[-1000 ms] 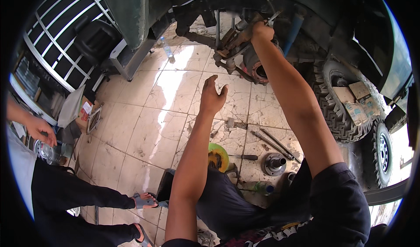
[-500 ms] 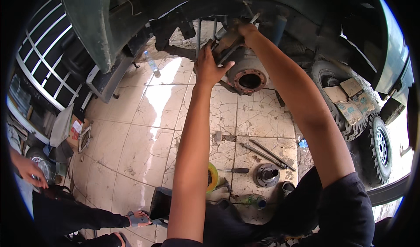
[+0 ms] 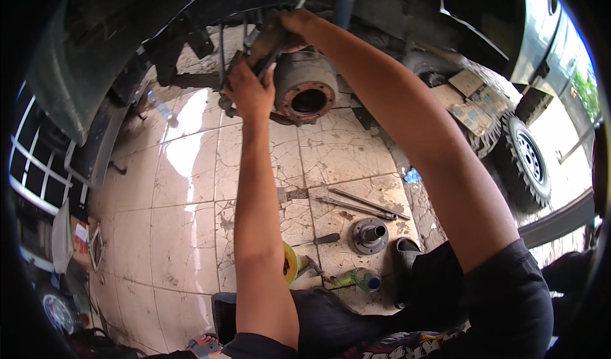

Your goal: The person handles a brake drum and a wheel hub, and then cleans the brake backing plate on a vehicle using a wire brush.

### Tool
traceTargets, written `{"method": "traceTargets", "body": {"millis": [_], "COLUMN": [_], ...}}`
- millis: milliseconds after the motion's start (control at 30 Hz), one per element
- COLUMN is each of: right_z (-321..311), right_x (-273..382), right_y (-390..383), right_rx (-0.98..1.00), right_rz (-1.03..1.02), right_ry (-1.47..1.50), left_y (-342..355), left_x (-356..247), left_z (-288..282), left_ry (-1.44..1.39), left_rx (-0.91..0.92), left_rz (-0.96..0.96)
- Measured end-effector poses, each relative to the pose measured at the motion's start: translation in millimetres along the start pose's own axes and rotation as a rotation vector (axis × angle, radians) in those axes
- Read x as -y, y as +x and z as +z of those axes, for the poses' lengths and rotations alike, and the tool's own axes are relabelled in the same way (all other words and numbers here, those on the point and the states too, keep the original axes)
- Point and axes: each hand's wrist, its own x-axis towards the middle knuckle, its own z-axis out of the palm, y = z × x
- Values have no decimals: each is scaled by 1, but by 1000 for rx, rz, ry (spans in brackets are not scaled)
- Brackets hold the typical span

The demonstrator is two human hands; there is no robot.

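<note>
Both arms reach forward under the vehicle body to a dark, rust-brown metal part (image 3: pixel 268 43) beside the axle. My left hand (image 3: pixel 251 93) is closed around its lower end, thumb up along the right side. My right hand (image 3: pixel 298 28) grips its upper end from above, most fingers hidden behind the hand. Just right of the part sits a round axle housing (image 3: pixel 307 72) with a rusty bolt-hole flange (image 3: pixel 326 98) around a dark opening. A blue cylinder (image 3: pixel 344 10) stands behind my right wrist.
On the cracked tile floor lie two metal rods (image 3: pixel 363 205), a flanged spindle (image 3: pixel 368 236), a screwdriver (image 3: pixel 326 239), a hammer (image 3: pixel 308 267), a yellow ring-shaped thing (image 3: pixel 290 265) and a green bottle (image 3: pixel 359 279). Tyres (image 3: pixel 527 158) and cardboard (image 3: pixel 474 104) are at right; a clear bottle (image 3: pixel 159 106) lies far left.
The view has swung, so the axle and floor things sit further left and higher. My left thumb, stretched out before, now lies against the metal part. The other person's hand has left view.
</note>
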Motion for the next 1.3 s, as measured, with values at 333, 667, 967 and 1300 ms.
{"method": "traceTargets", "body": {"millis": [333,667,967,1300], "right_z": [-4,-37,-91,-124], "right_x": [-1,8,-38,-142], "right_y": [-12,24,-59,-94], "right_rx": [-374,-695,-392,-326], "right_rz": [-103,-201,-525,-338], "right_ry": [-16,-110,-398,-568], "left_y": [2,1,3,-2], "left_x": [-13,-8,14,4], "left_z": [-11,-10,-15,-10], "left_ry": [-74,-98,-141,-70], "left_rx": [69,140,86,72], "left_rz": [5,19,91,139]}}
